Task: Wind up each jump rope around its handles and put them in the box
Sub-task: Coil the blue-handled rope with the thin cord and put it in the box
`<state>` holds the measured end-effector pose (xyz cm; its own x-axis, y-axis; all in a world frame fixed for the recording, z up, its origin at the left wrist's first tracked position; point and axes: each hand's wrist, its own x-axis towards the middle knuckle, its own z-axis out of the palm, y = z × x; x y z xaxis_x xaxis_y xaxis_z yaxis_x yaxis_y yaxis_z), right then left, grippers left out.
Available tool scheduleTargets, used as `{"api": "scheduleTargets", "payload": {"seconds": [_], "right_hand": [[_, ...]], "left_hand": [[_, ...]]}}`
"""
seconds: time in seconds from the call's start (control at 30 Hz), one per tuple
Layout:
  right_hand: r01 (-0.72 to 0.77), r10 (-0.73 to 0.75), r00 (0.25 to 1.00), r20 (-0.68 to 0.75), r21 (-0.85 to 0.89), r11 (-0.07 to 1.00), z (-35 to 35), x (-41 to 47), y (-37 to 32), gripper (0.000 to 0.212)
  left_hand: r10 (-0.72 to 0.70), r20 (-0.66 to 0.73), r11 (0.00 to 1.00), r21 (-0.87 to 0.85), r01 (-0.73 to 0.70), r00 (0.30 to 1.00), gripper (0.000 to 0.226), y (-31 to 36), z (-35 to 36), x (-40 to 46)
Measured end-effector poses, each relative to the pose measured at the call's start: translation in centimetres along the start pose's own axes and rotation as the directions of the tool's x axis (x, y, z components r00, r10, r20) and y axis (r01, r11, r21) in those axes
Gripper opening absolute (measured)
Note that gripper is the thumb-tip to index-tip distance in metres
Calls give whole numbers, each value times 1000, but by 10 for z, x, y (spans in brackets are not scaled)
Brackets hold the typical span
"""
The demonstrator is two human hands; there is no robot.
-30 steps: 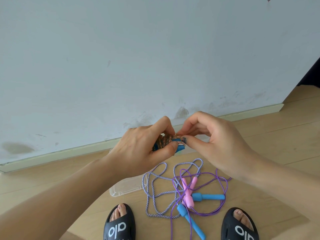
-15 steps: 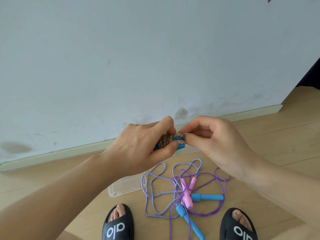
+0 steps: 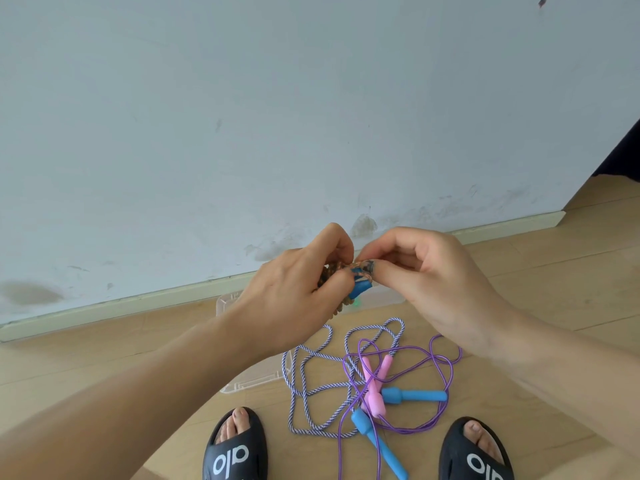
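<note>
My left hand (image 3: 294, 289) grips a wound jump rope bundle (image 3: 358, 287), brownish-orange cord wrapped around blue handles. My right hand (image 3: 426, 278) pinches the cord end at the top of that bundle with thumb and fingertips. Both hands are held above the floor. Below them lies a clear plastic box (image 3: 227, 301), largely hidden by my left arm. On the floor sit two loose ropes: a purple-and-white braided rope (image 3: 304, 372) with pink handles (image 3: 374, 386), and a thin purple rope (image 3: 446, 372) with blue handles (image 3: 412, 395), tangled together.
My two feet in black slides (image 3: 235, 448) (image 3: 474, 452) stand on the wooden floor on either side of the loose ropes. A pale blue wall with a baseboard (image 3: 104, 306) runs just behind the box. A dark opening (image 3: 623, 154) is at the far right.
My right hand's fingers have shifted slightly over the bundle's top, working the cord end. The view has tilted down a little. The ropes on the floor have not moved.
</note>
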<state>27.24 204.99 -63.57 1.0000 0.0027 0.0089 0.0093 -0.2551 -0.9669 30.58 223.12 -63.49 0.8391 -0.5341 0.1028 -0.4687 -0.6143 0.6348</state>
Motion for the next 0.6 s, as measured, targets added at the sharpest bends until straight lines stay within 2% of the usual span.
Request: {"api": "scheduleTargets", "payload": {"seconds": [0.07, 0.2, 0.37, 0.6], "right_hand": [[1, -1, 1000, -7, 16, 1000, -1, 2, -1, 12], [-11, 11, 1000, 2, 37, 999, -1, 4, -2, 10], [-93, 95, 995, -9, 116, 989, 2, 6, 1, 8], [-162, 165, 986, -4, 181, 970, 2, 9, 2, 8]], "left_hand": [[22, -4, 999, -36, -23, 1000, 4, 0, -1, 0], [57, -6, 998, -17, -57, 998, 6, -2, -4, 3], [24, 12, 1000, -6, -24, 1000, 5, -3, -5, 6], [4, -34, 999, 54, -2, 999, 6, 1, -2, 10]]}}
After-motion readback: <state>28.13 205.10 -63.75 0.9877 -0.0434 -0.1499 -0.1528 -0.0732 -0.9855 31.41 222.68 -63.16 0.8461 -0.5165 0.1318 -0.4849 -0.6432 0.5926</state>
